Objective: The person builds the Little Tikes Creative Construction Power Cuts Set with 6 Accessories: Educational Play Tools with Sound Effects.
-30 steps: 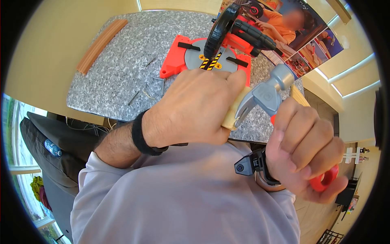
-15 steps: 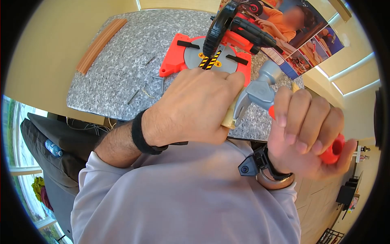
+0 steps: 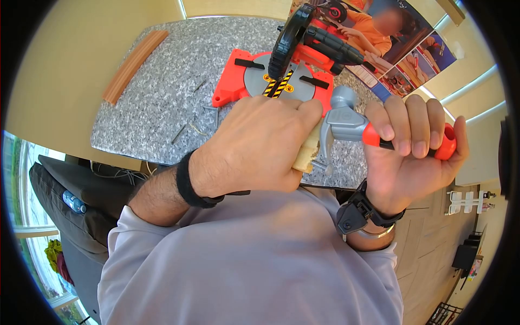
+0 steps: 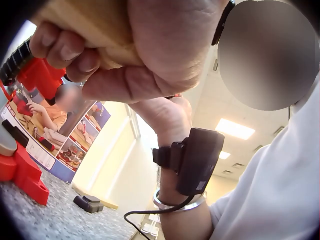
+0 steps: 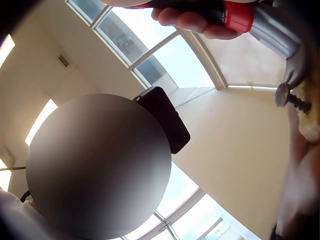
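Bright, even light fills the head view, with daylight at its left edge, soft shading on the shirt, and fisheye bending toward black corners. In the left wrist view, a ceiling panel glows right of centre. The right wrist view has washed-out windows at top and bottom, glaring panels at left, and a blurred round patch over the lower left.

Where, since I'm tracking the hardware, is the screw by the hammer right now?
At the right edge of the right wrist view, the screw juts from the end of the wood piece that the left hand grips, close beside the hammer's claw.
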The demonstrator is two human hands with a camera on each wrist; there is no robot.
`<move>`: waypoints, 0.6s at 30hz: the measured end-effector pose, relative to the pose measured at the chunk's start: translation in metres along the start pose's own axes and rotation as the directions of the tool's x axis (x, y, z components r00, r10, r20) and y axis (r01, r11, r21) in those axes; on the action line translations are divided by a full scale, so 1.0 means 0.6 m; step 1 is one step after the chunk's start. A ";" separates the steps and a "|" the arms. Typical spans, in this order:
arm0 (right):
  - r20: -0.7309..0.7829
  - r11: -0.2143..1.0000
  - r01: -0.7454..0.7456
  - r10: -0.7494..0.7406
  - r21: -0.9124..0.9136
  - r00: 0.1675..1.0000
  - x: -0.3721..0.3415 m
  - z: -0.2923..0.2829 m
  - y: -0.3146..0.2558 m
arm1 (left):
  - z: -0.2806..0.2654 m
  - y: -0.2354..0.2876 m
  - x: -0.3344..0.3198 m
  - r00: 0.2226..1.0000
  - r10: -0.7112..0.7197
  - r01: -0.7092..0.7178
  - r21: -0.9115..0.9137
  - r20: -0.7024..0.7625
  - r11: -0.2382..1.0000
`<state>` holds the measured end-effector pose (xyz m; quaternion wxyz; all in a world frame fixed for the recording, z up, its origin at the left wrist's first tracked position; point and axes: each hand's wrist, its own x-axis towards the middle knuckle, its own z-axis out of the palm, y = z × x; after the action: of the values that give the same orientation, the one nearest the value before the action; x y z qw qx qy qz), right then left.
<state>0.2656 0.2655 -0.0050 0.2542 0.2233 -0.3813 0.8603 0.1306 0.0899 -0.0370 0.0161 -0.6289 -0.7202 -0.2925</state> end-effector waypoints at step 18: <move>0.100 0.201 0.086 0.062 -0.976 0.993 -0.003 0.042 0.013 | -0.026 -0.017 0.004 0.980 -0.111 0.094 -0.105 -0.166 0.990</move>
<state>0.2672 0.2407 0.0050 0.3218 0.0651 -0.8516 0.4087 0.1154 0.0844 -0.0270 0.0323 -0.5635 -0.7325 -0.3805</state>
